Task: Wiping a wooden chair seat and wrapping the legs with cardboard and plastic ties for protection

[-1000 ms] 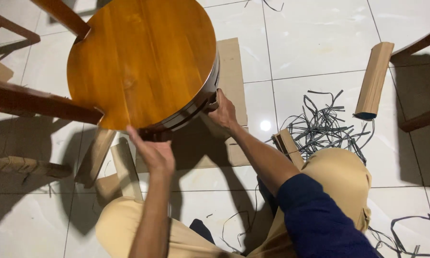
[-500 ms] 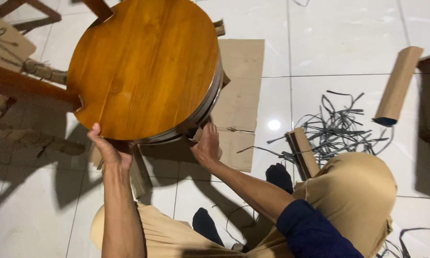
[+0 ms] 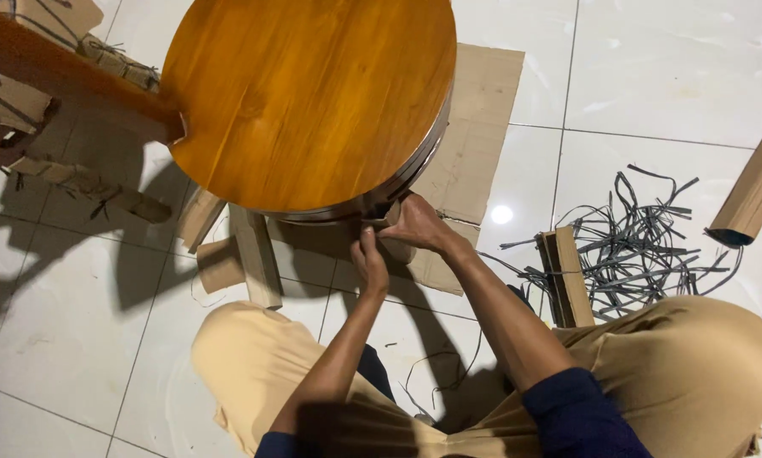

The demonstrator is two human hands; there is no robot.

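A round, glossy orange-brown wooden tabletop (image 3: 313,93) fills the upper middle of the head view, with grey strapping (image 3: 415,165) around its rim. Both hands meet at the near edge of that rim. My left hand (image 3: 370,259) reaches up from below, its fingertips pinched on the strap end just under the rim. My right hand (image 3: 419,225) sits beside it, touching it, its fingers closed around a piece of cardboard wrap (image 3: 395,248) at the rim. What lies between the fingers is mostly hidden.
Flat cardboard (image 3: 478,127) lies under the table on the white tiled floor. Loose cardboard pieces (image 3: 254,254) sit left of my hands. A tangle of cut grey straps (image 3: 644,237), a cardboard block (image 3: 567,276) and a cardboard sleeve (image 3: 758,182) lie right. Wrapped wooden furniture legs (image 3: 59,59) are upper left.
My left hand has left the left side of the rim and joined my right hand at the near edge. The view has shifted, so the tabletop now appears further right.
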